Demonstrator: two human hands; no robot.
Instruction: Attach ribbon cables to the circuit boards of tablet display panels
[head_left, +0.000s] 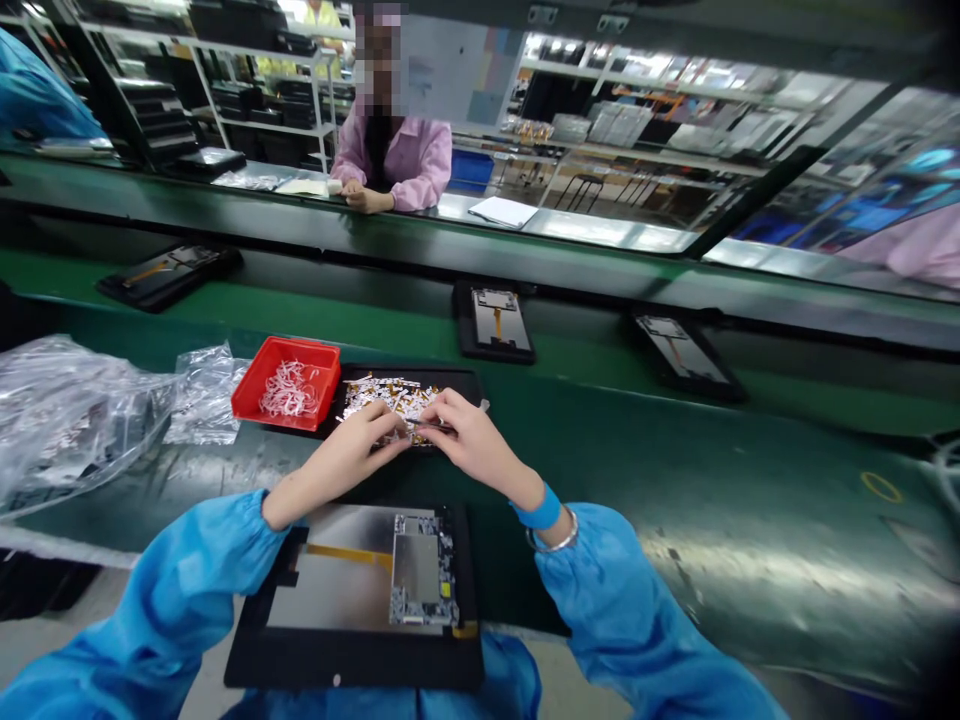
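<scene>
Green worktop (622,450) spread beneath glare at right, where yellow band (889,499) is seen lying flat. Clear plastic bags (82,420) heaped at far left, beside red bin (304,351); bin set at left end of black tray (466,382). Opened tablet (330,590) laid over near edge. Beyond, green belt (360,305) dotted with three opened tablet units (510,328), well apart.

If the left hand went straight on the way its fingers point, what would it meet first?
Most likely the right hand, facing the left hand over the small parts; depth is unclear, so those parts might come first.
</scene>
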